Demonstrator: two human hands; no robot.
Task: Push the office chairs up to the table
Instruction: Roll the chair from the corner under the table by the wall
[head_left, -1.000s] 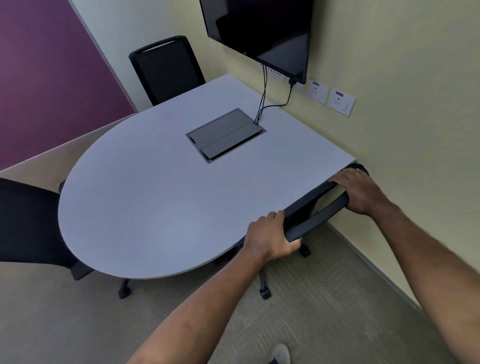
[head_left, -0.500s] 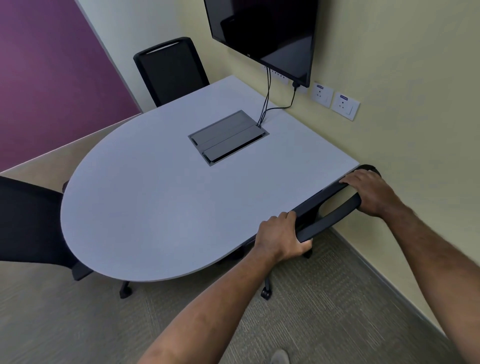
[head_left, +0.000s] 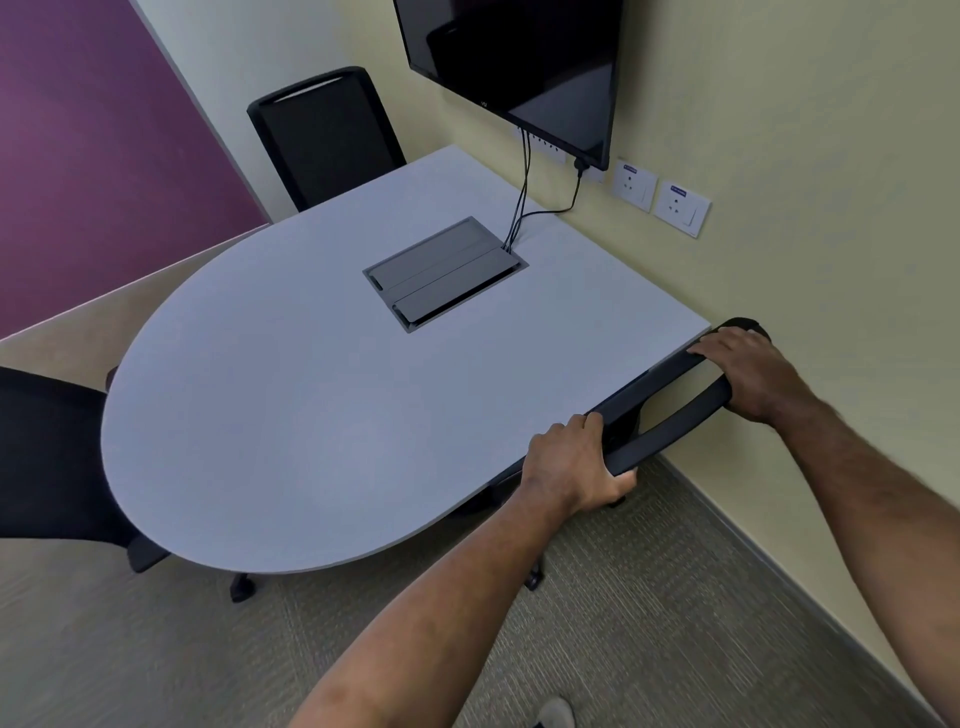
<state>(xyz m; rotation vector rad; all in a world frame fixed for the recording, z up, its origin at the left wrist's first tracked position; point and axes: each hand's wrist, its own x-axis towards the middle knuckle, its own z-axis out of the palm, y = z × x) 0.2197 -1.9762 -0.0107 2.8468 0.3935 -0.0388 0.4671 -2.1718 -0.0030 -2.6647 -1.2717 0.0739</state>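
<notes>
Both the left hand (head_left: 574, 465) and right hand (head_left: 748, 371) stay clamped on the chair back (head_left: 670, 415), now nudged flush against the table (head_left: 311, 415) edge, so this chair appears fully tucked in

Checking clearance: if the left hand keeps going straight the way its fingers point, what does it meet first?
The left hand, gripping the chair back, points toward the table. Its knuckles look nearly at the table's edge, so likely that edge first; depth is unclear.

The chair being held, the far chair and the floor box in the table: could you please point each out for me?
Held chair (head_left: 670, 410), head view: top bar of its backrest.
Far chair (head_left: 327, 140), head view: mesh backrest.
Floor box (head_left: 441, 270), head view: grey lid.
</notes>
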